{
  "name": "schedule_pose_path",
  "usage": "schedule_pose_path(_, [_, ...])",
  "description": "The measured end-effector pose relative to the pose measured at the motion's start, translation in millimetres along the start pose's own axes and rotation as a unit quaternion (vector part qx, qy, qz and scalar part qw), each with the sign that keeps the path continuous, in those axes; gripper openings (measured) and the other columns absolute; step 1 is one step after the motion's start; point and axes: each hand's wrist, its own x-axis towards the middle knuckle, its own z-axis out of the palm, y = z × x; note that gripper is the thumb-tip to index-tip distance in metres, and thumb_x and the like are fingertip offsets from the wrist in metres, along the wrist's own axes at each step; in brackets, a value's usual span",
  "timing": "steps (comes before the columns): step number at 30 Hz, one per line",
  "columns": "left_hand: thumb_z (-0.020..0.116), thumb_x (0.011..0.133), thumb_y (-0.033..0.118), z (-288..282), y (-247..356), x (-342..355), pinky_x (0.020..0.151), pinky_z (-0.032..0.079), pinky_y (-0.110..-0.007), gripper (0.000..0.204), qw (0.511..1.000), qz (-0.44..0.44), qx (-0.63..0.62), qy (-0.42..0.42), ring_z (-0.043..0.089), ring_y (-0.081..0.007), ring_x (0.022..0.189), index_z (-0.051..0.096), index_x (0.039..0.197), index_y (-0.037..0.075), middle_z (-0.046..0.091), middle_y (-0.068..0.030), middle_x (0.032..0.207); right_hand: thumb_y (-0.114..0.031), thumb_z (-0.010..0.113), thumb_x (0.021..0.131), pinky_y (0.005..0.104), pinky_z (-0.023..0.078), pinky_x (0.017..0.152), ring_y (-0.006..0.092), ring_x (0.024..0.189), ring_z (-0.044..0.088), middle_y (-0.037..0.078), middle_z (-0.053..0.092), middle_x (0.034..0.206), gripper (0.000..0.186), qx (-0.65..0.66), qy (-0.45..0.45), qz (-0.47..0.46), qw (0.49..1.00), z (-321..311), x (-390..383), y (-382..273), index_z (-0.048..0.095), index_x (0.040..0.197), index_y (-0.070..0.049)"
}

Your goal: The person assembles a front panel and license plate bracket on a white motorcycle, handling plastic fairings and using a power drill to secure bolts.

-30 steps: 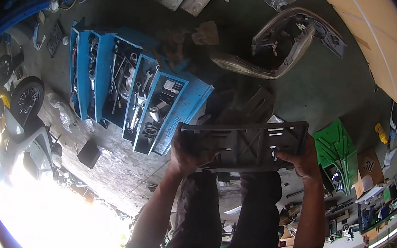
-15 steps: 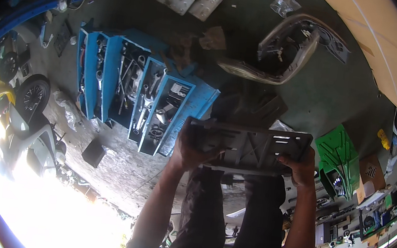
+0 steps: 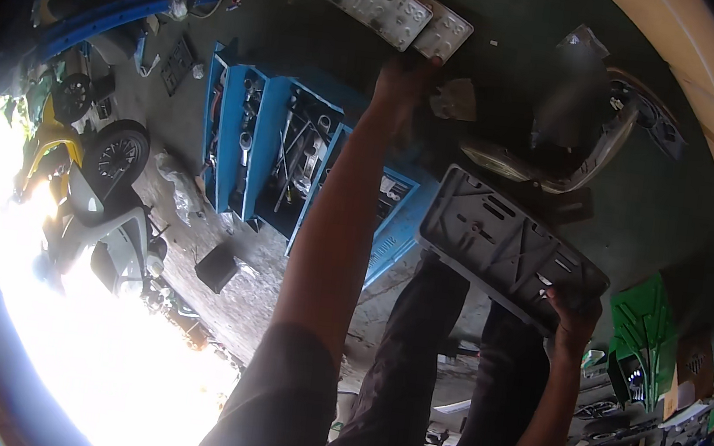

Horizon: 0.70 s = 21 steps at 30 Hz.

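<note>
At the near edge of two overlapping metal licence plates (image 3: 369, 4), my left hand (image 3: 404, 83) reaches out with its thumb and fingers apart. Its fingertips meet the near edge of the plates, and it is in shadow. My right hand (image 3: 573, 318) grips one end of a dark grey plastic licence plate frame (image 3: 509, 245), its thumb lying over the face. The frame is slotted and ribbed, and hangs tilted above my legs.
A blue fold-out toolbox (image 3: 273, 152) full of wrenches stands on the floor behind my left forearm. Further right lie a curved car light unit (image 3: 598, 154) and a green case (image 3: 645, 326). A wheel (image 3: 118, 156) and a small dark box (image 3: 217, 267) are at the left.
My left hand has let go of the frame and stretched forward to the plates. The frame, now in my right hand alone, has tilted. The view has shifted.
</note>
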Motion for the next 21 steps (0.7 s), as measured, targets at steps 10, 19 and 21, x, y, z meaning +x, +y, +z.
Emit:
schedule_pose_path(10, [0.075, 0.084, 0.033, -69, -80, 202, 0.107, 0.038, -0.044, 0.076, 0.985, -0.067, 0.155, 0.023, 0.045, -0.0336, 0.134, 0.041, 0.145, 0.003, 0.045, -0.0248, 0.145, -0.005, 0.084, 0.067, 0.0305, 0.053, 0.078, 0.0166, 0.083, 0.066, 0.007, 0.069, 0.092, 0.046, -0.077, 0.027, -0.027, 0.996, -7, 16, -31, 0.062, 0.108, 0.001])
schedule_pose_path(19, [0.071, 0.088, 0.040, -26, -27, 171, 0.106, 0.038, -0.048, 0.077, 0.954, -0.253, -0.069, 0.144, 0.045, -0.0337, 0.133, 0.038, 0.146, 0.001, 0.043, -0.0175, 0.149, 0.001, 0.084, 0.068, 0.0302, 0.053, 0.078, 0.0153, 0.082, 0.066, 0.006, 0.068, 0.096, 0.045, -0.078, 0.054, -0.028, 0.995, -12, 15, -31, 0.061, 0.107, 0.001])
schedule_pose_path(21, [0.072, 0.088, 0.039, -20, -31, 174, 0.107, 0.036, -0.049, 0.075, 0.956, -0.253, -0.062, 0.133, 0.047, -0.0356, 0.130, 0.040, 0.146, 0.004, 0.043, -0.0158, 0.149, 0.000, 0.084, 0.067, 0.0301, 0.053, 0.077, 0.0150, 0.081, 0.066, 0.006, 0.068, 0.095, 0.045, -0.053, 0.041, -0.025, 0.997, -5, 17, -37, 0.062, 0.106, 0.000])
